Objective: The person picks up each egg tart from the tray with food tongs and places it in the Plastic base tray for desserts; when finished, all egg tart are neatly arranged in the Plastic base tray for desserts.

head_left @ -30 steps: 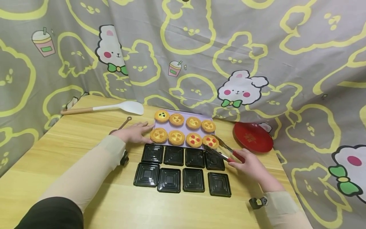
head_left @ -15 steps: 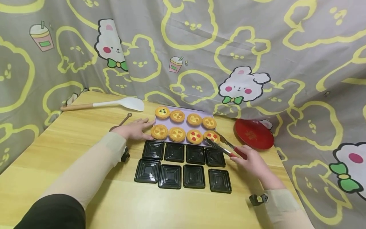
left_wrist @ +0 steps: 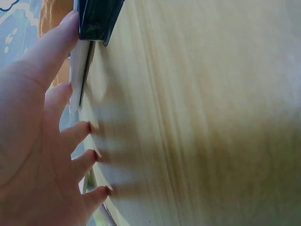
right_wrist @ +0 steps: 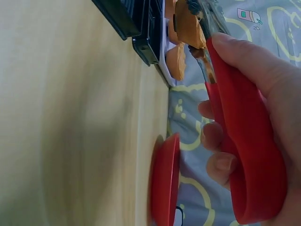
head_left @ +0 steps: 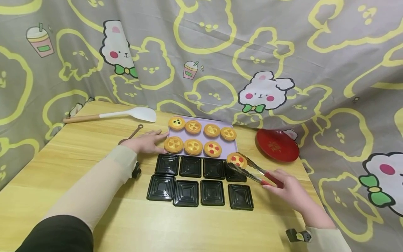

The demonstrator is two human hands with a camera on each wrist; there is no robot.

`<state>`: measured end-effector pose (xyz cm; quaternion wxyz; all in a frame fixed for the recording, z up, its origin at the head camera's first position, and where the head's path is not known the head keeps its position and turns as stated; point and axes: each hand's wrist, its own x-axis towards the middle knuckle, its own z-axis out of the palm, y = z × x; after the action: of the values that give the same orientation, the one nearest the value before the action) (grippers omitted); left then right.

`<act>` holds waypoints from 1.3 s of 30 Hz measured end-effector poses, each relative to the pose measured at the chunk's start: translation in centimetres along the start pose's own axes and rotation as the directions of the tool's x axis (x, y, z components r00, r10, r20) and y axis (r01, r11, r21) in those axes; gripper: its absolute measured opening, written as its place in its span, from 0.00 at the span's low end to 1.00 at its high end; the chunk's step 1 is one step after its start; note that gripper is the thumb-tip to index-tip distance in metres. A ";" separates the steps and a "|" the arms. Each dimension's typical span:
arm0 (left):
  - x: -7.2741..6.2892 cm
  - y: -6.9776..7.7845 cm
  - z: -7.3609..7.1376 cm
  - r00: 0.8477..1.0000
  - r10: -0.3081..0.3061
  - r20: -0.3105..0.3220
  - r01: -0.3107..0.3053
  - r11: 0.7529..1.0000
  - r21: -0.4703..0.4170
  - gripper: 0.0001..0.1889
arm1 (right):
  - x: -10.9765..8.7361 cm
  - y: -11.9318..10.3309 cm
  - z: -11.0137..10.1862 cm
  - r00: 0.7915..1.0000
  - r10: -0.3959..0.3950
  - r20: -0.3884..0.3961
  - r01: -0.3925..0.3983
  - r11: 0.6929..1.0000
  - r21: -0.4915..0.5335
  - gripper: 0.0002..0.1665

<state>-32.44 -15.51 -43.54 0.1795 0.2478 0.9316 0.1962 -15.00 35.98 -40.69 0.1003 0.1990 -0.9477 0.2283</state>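
Curtain [head_left: 217, 63] backs tabletop [head_left: 176, 227]. Left hand [head_left: 146, 142]: fingers spread, apparently touching tray [head_left: 201, 137]. One tart [head_left: 237, 160] has since left the tray, seven remaining; it is over a black container [head_left: 237, 177], in tongs [right_wrist: 247, 132] gripped by the right hand's [head_left: 291, 190] fingers.

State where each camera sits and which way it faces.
Head: worn on the head, facing forward and down at the lavender tray; left hand, right hand and forearms show.
Left wrist: worn there, looking past that hand across the tabletop; body: left hand only.
Right wrist: worn there, looking past that hand along the red-handled tongs; body: right hand only.
Head and right wrist share the tongs and red plate.
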 end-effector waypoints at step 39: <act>-0.2 0.5 -0.2 1.000 0.004 -0.016 -0.003 1.000 0.016 0.48 | 5.6 -2.4 0.7 0.984 0.129 0.120 -0.125 0.991 -0.041 0.37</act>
<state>-32.17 -15.29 -43.12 0.1698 0.2493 0.9341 0.1909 -19.14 31.83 -38.74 0.0306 0.1501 -0.9665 0.2060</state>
